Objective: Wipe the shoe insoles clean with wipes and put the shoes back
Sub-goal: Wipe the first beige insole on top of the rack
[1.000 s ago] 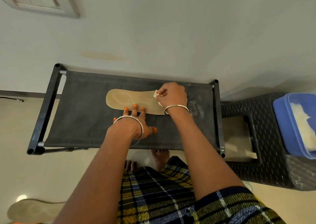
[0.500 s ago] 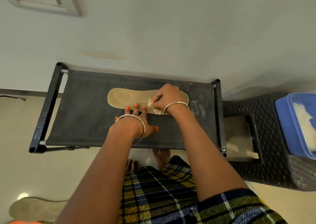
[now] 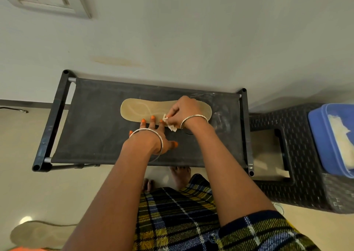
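Tan insole (image 3: 141, 110): lies flat on the dark fabric top of the bench (image 3: 92, 132), closer to its far edge than its near one, from about the middle toward the right end.
Long axis: runs left to right, parallel to the bench's far edge, with the broad rounded end pointing at the left end.
Left hand (image 3: 159, 135): fingers straight and spread, palm down on the fabric, fingertips pressing the insole's near edge. It holds nothing.
Right hand (image 3: 183, 109): fingers curled, pinching a small crumpled wipe (image 3: 169, 123). It sits over the insole's right half and hides part of it.
Wipe: touches the insole's near edge, just beside the left fingertips, with a tail of it on the fabric.
What the next stroke turns on: the bare length of insole lies to the left of the right hand, along that long axis. The right hand is the nearer one and has the wipe, so I judge it should rub leftward while the left hand pins the edge.
Blue tub (image 3: 329, 135): stands on a dark woven stool (image 3: 277, 193) just beside the bench's right end. Something pale and white is inside, likely more wipes, though I cannot be sure.
Second insole (image 3: 36, 233): on the floor, well apart from the bench's near left corner.
Shoes: none that I can see.
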Available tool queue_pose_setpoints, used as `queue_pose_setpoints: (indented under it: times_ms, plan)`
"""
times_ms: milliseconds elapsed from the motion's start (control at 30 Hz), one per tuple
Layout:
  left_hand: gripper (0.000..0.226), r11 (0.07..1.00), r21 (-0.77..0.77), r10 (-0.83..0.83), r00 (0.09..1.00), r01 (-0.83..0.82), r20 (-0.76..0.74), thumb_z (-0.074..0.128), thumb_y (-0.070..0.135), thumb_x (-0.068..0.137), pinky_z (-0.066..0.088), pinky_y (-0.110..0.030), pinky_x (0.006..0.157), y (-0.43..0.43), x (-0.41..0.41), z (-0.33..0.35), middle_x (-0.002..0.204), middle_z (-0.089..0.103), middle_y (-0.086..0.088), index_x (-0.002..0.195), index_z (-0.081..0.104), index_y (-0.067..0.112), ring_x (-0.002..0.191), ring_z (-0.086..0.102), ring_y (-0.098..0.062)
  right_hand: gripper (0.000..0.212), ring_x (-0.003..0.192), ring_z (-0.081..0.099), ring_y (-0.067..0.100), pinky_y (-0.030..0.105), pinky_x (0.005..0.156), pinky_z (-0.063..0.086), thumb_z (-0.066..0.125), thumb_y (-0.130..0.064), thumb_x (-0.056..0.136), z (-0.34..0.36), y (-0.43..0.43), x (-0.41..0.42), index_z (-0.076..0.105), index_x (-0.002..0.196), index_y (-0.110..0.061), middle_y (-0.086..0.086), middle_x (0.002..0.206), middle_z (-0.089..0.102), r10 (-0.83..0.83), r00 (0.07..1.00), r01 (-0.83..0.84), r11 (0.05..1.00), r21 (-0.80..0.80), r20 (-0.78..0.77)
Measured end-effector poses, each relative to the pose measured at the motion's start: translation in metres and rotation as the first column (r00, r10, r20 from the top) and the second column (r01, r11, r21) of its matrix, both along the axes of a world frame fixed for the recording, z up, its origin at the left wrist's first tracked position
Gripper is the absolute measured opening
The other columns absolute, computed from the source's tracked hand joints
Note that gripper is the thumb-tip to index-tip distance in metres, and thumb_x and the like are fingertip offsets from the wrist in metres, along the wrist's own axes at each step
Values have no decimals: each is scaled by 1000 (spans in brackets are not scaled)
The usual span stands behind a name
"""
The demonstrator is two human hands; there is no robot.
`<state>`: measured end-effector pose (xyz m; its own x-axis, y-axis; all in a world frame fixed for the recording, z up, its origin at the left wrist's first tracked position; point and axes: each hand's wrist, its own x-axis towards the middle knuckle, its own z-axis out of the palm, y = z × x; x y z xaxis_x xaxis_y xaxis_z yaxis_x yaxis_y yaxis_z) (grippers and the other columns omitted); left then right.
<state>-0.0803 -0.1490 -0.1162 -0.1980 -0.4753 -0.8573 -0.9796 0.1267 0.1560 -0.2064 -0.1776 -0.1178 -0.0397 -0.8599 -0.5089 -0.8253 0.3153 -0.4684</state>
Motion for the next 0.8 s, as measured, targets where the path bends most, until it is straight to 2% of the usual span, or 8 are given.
queue_pose_setpoints:
  times_ms: [200,333,433,467,600,667,733,800]
  plan:
    - [90,1000,2,2,1000,-2,7,41,61,94,8,-57,118,0,0,1,158,-28,-4,152,-17,25,146,-20,-34,5,92,67,23,32,77,56,74,-23,86,-8,-2,-8,77,87,-19,2,91,75,-337,939,303,906,-295,-73]
    - [90,1000,-2,4,1000,-4,10,41,61,94,7,-57,118,0,-2,0,158,-28,-4,152,-17,24,146,-20,-34,6,94,67,22,29,78,54,76,-15,81,-2,-3,-7,79,86,-16,2,92,75,-244,968,227,950,-212,-54]
    - [91,1000,-5,4,1000,-4,-4,42,61,94,7,-57,118,1,-1,-1,158,-27,-4,152,-18,26,145,-21,-34,8,82,70,18,33,84,58,80,-12,72,0,1,-1,81,79,-15,1,83,76,-64,998,64,998,21,-19]
    - [90,1000,-4,6,1000,-6,-7,42,61,94,7,-57,118,1,0,-1,158,-27,-4,152,-17,27,145,-21,-34,6,79,70,18,35,83,59,81,-13,71,-1,1,1,81,78,-14,2,81,76,-59,998,59,998,33,-7]
    - [90,1000,3,5,1000,-5,2,41,62,94,7,-57,118,0,0,-1,158,-28,-3,152,-17,25,146,-21,-34,5,85,69,17,23,75,50,75,-15,82,-4,0,-1,79,84,-14,1,86,76,-270,963,258,930,-261,-7]
    - [90,1000,4,5,1000,-5,3,41,62,94,8,-57,118,-1,0,-1,157,-28,-3,152,-17,25,145,-21,-34,5,87,69,18,23,72,47,75,-15,84,-3,0,-4,79,86,-15,1,89,75,-341,940,325,892,-313,4]
    - [90,1000,4,2,1000,-2,3,41,62,94,8,-57,118,-1,0,-2,158,-28,-3,152,-17,26,145,-21,-34,5,87,69,19,27,80,53,76,-14,80,-4,-1,-4,80,83,-15,1,87,76,-253,967,243,940,-241,-14]
    - [90,1000,-4,-4,1000,4,0,41,63,93,7,-57,118,-1,1,-2,158,-27,-3,152,-17,26,146,-21,-34,5,80,71,18,30,81,58,79,-13,73,-3,-1,-2,81,77,-15,0,80,76,-94,995,93,994,-52,-35]
